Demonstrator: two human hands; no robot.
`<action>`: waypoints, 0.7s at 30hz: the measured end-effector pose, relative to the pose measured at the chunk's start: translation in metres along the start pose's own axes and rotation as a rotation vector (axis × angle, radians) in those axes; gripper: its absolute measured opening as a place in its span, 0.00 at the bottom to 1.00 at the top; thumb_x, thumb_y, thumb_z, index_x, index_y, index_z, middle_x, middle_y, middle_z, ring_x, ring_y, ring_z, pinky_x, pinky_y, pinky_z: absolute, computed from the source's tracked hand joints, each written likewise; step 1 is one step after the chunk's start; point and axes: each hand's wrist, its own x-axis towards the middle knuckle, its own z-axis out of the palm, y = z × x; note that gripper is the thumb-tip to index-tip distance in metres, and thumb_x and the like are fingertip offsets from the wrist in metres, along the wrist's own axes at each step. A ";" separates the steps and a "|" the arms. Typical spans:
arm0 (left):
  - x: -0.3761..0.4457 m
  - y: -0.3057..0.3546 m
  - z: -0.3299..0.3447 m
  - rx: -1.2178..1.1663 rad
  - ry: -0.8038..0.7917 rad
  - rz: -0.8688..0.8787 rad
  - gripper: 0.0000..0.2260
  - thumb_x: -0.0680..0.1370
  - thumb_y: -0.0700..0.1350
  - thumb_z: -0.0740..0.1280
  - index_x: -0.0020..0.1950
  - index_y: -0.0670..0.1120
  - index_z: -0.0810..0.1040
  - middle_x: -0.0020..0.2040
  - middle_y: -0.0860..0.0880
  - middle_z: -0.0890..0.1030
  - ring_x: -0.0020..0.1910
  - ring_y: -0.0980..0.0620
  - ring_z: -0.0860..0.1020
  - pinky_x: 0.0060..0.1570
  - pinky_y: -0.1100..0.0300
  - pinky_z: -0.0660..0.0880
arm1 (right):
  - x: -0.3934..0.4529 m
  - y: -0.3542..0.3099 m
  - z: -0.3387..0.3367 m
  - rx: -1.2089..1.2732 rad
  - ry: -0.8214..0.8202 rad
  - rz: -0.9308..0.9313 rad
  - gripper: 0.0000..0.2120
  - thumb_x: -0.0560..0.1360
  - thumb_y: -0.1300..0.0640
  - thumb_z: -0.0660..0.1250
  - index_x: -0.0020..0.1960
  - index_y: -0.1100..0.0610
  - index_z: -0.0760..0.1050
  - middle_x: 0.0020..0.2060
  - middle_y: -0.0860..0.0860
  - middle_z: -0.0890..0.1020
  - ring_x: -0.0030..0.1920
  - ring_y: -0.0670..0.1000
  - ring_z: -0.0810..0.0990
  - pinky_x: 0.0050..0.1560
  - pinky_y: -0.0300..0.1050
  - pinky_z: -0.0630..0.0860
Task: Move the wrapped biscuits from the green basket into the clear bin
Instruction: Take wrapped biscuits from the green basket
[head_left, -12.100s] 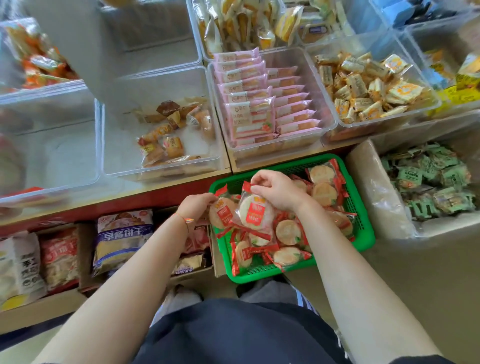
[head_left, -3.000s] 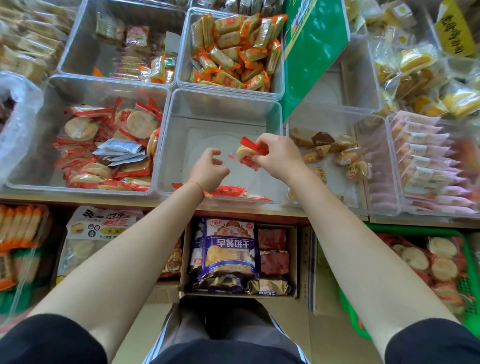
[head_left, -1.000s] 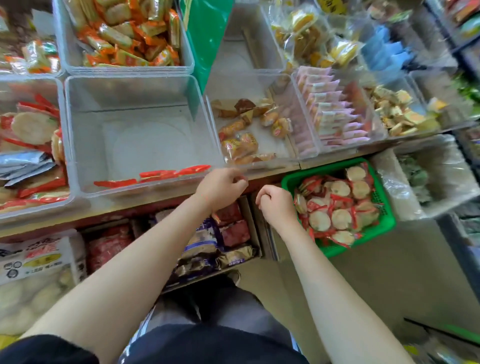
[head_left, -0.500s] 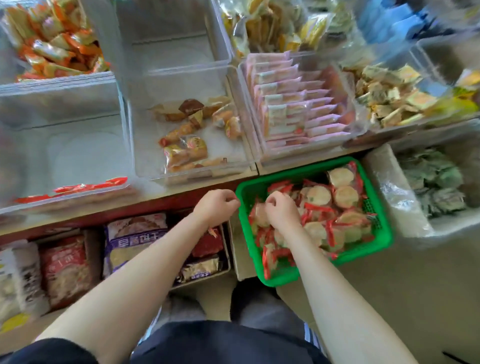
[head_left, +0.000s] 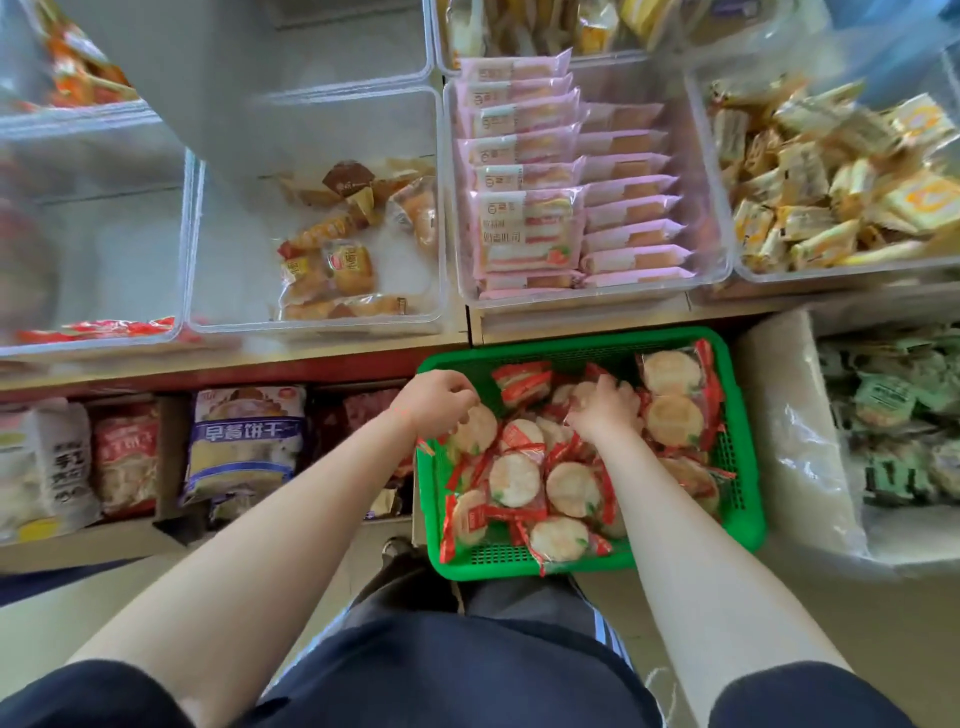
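Left hand: the left hand (head_left: 434, 397) is at the upper left corner of the green basket (head_left: 743, 499), fingers (head_left: 460, 400) curled down and closed around the top edge of one wrapped biscuit (head_left: 475, 428).
Right hand: the right hand (head_left: 605, 410) reaches into the middle of the basket, palm down, fingers (head_left: 605, 387) bent and pressed into the pile; whether they grip a packet cannot be told.
Wrapped biscuits: round pale biscuits (head_left: 519, 480) in clear wrappers with red ends lie heaped across the basket, thickest on the side nearest the person.
Green basket: it sits low, below the counter (head_left: 234, 366) edge, in front of the person's knees; its far rim lies just beneath the counter front.
Clear bin: the clear bin (head_left: 91, 228) stands on the counter, up and well to the left of the basket, mostly bare inside, with a few red-ended packets (head_left: 104, 328) along its near wall.
Neighbours: directly above the basket is a bin of pink packets (head_left: 524, 228); between that and the clear bin is a bin of small cakes (head_left: 337, 265). A box lined with plastic (head_left: 789, 441) touches the basket's right side.
Open room: bare floor (head_left: 831, 613) lies to the lower right of the basket; left of it, bagged goods (head_left: 244, 441) fill the shelf under the counter.
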 end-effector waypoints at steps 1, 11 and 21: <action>0.002 -0.002 0.002 -0.012 -0.001 -0.020 0.12 0.78 0.44 0.59 0.54 0.47 0.80 0.42 0.50 0.84 0.40 0.49 0.83 0.45 0.55 0.80 | 0.001 0.005 0.003 -0.025 -0.051 -0.012 0.43 0.73 0.48 0.72 0.79 0.52 0.51 0.78 0.58 0.53 0.77 0.61 0.53 0.72 0.60 0.62; 0.004 -0.011 0.023 -0.313 -0.009 -0.161 0.10 0.80 0.42 0.61 0.55 0.42 0.80 0.41 0.47 0.82 0.31 0.54 0.80 0.36 0.61 0.79 | -0.020 -0.010 -0.012 0.286 0.093 -0.138 0.13 0.76 0.52 0.65 0.57 0.55 0.68 0.45 0.52 0.79 0.45 0.57 0.80 0.42 0.48 0.75; -0.013 -0.036 0.029 -1.021 -0.020 -0.171 0.11 0.77 0.46 0.70 0.56 0.43 0.79 0.47 0.46 0.85 0.46 0.49 0.82 0.45 0.59 0.79 | -0.065 -0.061 -0.008 0.587 -0.356 -0.306 0.24 0.81 0.42 0.58 0.61 0.60 0.78 0.53 0.49 0.81 0.55 0.50 0.77 0.59 0.47 0.71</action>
